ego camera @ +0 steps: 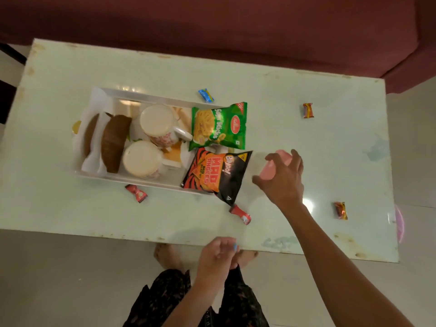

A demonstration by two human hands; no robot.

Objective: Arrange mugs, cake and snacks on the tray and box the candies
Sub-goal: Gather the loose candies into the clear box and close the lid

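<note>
Left hand (218,254) is hanging nearest us, off the table's near edge, fingers loosely curled with a sliver of blue showing at the fingertips, maybe a candy, though I cannot tell for sure. Right hand (282,175) is reaching out over the table (330,149), fingers spread and wrapping a pink box (274,165), which is sitting just beside the tray at its 3 o'clock.

Tray (151,99) is looking loaded: two mugs (155,123), sliced cake (113,142) on paper at its 9 o'clock end, and the green snack packet (218,126) and black-and-orange packet (217,174) at its 3 o'clock end, both hanging over the rim.

Risks? That black packet is overhanging right next to the reaching wrist, so a careless pull-back could be dragging it off the tray. Candies are scattered wide: a blue one (206,95) at 12 o'clock of the tray, red ones (136,193) and (240,214) near the front, two more (308,110) and (341,210) far out at 3 o'clock. The red one near the front edge could be getting flicked to the floor by a sweeping forearm.

Room to work is generous at 3 o'clock; the glossy top is looking slippery, so the box may be sliding under a light grip.
</note>
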